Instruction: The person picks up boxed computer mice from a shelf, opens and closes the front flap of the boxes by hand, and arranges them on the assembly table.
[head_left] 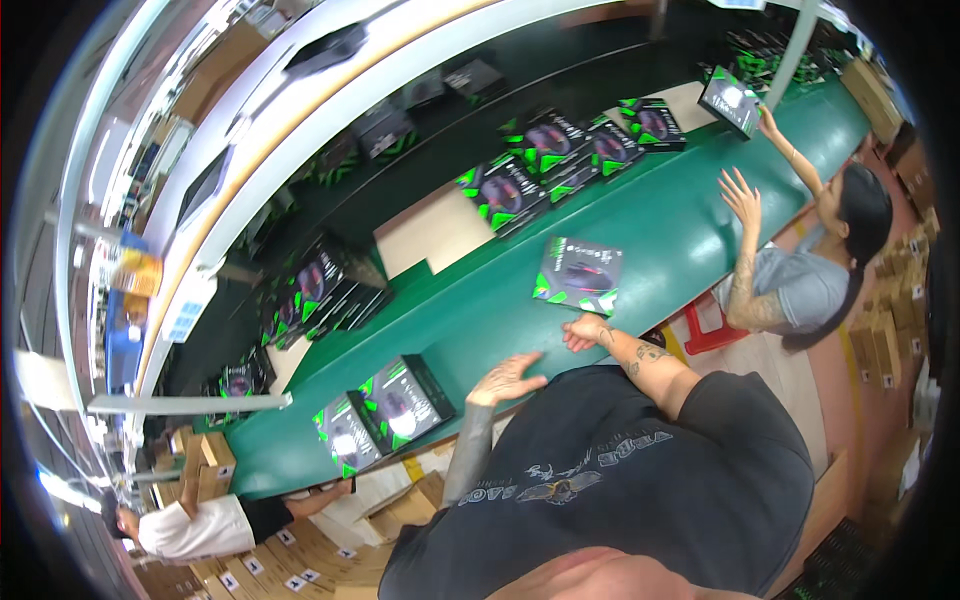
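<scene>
A dark grey computer mouse box (578, 276) with green corners lies flat on the green worktable, just beyond my right hand. My right hand (584, 332) is at the table's near edge, its fingers curled in, with nothing visible in them and a small gap to the box. My left hand (508, 380) hovers over the same edge, fingers stretched out and empty. Left of it, two more mouse boxes lie side by side, a larger-looking one (400, 402) and another (347, 437) by the near edge.
Several mouse boxes (505, 190) are piled beyond the table on cardboard sheets (432, 228) along a dark belt. At right, a co-worker (790, 290) lifts one box (731, 101). A red stool (708, 328) stands nearby. Another person (200, 525) is at lower left beside cartons (215, 458).
</scene>
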